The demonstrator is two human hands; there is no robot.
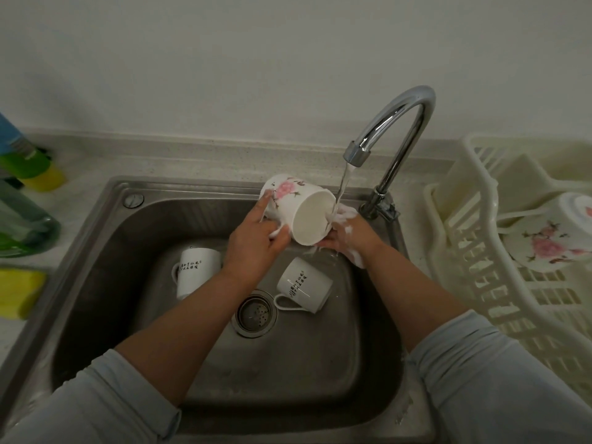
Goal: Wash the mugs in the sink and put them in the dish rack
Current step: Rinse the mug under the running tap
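A white mug with pink flowers (pixel 298 203) is held on its side over the steel sink (pixel 96 238), mouth toward me, under the running tap. My left hand (pixel 256 241) grips its handle side. My right hand (pixel 347 233), covered in suds, holds its rim where the water stream lands. Two white mugs with black writing lie in the basin: one on the left (pixel 197 270), one right of the drain (pixel 304 286). A flowered mug (pixel 544 241) lies in the cream dish rack (pixel 474 251) on the right.
The chrome faucet (pixel 400 123) arches over the sink's back right. Green and yellow bottles (pixel 32 168) stand on the left counter, with a yellow sponge (pixel 19 291) below them. The drain strainer (pixel 254 314) sits in the basin's middle.
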